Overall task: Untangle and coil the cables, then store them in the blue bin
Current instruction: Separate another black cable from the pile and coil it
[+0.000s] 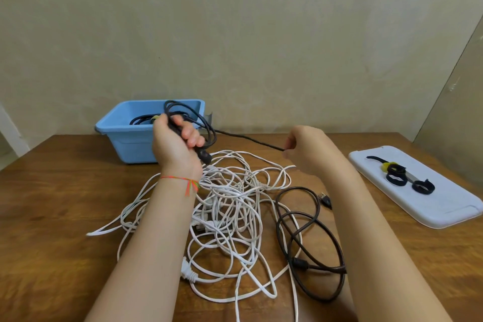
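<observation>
left hand (177,138), raised with palm toward the camera, grips the black cable (245,138) in loops before the blue bin (117,136). right hand (304,148), knuckles up, pinches the cable's taut free run above the white cable tangle (230,206).

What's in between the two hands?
In the head view, a taut stretch of black cable runs from the coil gripped in the left hand to the right hand, which pinches it. Below it lies the tangle of white cables.
</observation>
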### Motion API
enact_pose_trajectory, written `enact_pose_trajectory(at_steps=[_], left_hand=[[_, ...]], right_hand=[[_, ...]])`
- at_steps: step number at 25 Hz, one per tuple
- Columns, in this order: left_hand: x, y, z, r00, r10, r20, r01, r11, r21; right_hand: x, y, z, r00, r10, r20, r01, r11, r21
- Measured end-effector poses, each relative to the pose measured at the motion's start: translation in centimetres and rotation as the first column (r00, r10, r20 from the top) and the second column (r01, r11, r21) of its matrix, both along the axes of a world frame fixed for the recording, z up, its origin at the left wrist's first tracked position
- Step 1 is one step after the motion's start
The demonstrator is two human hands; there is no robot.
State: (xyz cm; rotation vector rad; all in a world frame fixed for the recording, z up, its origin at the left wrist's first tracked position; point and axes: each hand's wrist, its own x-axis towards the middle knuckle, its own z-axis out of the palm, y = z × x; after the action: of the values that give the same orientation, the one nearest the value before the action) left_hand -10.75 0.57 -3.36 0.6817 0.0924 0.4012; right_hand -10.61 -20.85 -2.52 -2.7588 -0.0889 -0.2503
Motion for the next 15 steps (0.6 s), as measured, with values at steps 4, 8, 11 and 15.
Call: enact_pose_trajectory(at_steps=[4,8,11,15], left_hand=[[-0.4,-2.6,-0.4,0.994,-0.051,0.092,-0.004,0.860,0.511],[-1.3,-3.5,-0.7,0.996,-0.003,0.092,-0.085,0.346,0.934],[-2.0,-4.0,-0.4,0.997,-0.038,0.065,-0.061,0.119,0.991],[-1.8,-3.4,-0.2,0.968,-0.183,-0.175,0.210,0.200,0.957]], right_hand=[[-0.6,2.0,-0.3,0.988,0.125,0.091,-0.123,0.992,-0.028],[-2.1,2.9,1.0,0.923,0.370,0.110,-0.370,0.929,-0.018],[-3.0,2.8,1.9,0.874,0.471,0.125,-0.483,0.870,0.101],[-3.0,1.7,2.4,0.895,0.432,0.108,-0.445,0.874,0.193]])
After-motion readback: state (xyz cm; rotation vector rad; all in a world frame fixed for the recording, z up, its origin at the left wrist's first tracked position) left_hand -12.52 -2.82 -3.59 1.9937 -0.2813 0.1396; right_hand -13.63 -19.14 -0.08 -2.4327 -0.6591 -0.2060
